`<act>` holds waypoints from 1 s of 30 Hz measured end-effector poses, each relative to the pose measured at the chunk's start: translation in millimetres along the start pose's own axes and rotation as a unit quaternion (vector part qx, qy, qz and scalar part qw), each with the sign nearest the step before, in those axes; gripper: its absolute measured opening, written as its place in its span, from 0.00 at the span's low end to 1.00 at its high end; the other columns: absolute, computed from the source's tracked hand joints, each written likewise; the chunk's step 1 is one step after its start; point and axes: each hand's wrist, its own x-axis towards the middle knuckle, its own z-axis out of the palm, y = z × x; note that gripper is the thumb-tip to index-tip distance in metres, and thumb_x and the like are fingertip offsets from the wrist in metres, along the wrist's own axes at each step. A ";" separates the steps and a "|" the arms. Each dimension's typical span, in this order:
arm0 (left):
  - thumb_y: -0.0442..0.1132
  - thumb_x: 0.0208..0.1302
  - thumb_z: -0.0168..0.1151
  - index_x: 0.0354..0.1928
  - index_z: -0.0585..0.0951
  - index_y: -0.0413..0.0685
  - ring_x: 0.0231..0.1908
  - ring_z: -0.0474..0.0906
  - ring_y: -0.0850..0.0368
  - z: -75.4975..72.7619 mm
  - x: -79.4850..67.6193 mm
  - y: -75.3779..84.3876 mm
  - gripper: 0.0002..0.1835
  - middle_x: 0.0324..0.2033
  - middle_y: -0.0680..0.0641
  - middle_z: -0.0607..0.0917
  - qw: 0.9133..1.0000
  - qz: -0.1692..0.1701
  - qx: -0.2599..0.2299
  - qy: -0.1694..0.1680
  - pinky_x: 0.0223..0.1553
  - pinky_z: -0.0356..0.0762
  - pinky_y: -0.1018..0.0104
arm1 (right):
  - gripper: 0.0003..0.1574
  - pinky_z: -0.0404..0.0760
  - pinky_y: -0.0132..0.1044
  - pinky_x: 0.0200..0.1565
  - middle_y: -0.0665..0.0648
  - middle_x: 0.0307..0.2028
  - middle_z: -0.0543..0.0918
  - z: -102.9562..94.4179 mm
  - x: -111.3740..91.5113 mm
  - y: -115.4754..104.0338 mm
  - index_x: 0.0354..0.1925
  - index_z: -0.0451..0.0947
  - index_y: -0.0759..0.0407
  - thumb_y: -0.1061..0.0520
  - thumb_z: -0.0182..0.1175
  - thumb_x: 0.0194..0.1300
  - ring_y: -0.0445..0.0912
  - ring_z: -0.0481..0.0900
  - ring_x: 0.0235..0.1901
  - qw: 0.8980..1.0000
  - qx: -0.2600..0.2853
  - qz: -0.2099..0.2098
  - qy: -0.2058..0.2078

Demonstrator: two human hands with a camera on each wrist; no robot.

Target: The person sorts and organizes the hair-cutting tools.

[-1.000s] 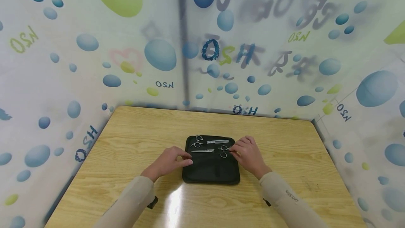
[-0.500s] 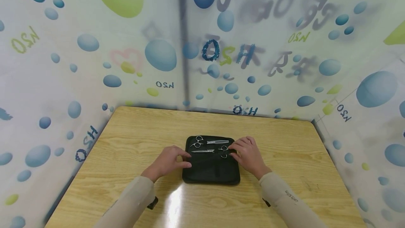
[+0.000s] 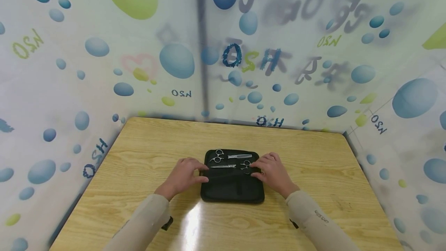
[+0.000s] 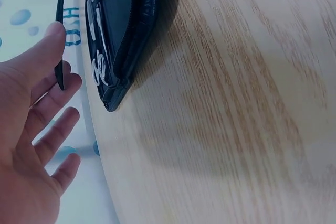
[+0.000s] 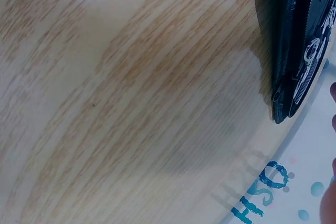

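A black zip case (image 3: 223,193) lies open on the table, holding two silver scissors. The upper pair, thinning scissors (image 3: 240,156), has its handle loops at the left; the lower scissors (image 3: 224,166) has them at the right. Over the case I hold a thin black strip (image 4: 60,9), seen edge-on, comb-like in length; its exact kind cannot be told. My left hand (image 3: 183,175) pinches its left end between thumb and forefinger, the other fingers spread. At its far end, my right hand (image 3: 273,171) holds it with thumb and fingertips, partly covering the lower scissors' loops.
The wooden table (image 3: 153,142) runs beyond the case on all sides. Behind it and along both sides stands a pale wall (image 3: 139,42) printed with blue and green drops. In the right wrist view the case's edge (image 5: 286,61) shows from the side.
My right hand has shifted slightly left and its thumb slightly lower. My left hand has drawn slightly left, its fingertips moving toward the case's left edge. Case and scissors stay put.
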 end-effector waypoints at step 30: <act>0.50 0.57 0.69 0.50 0.85 0.54 0.54 0.78 0.48 -10.4 -6.6 -11.6 0.19 0.44 0.53 0.87 0.998 0.028 0.059 0.018 0.60 0.67 0.43 | 0.29 0.67 0.54 0.62 0.52 0.49 0.85 -2.4 -9.3 11.2 0.55 0.81 0.50 0.44 0.70 0.56 0.50 0.79 0.52 0.996 0.022 0.066 -0.055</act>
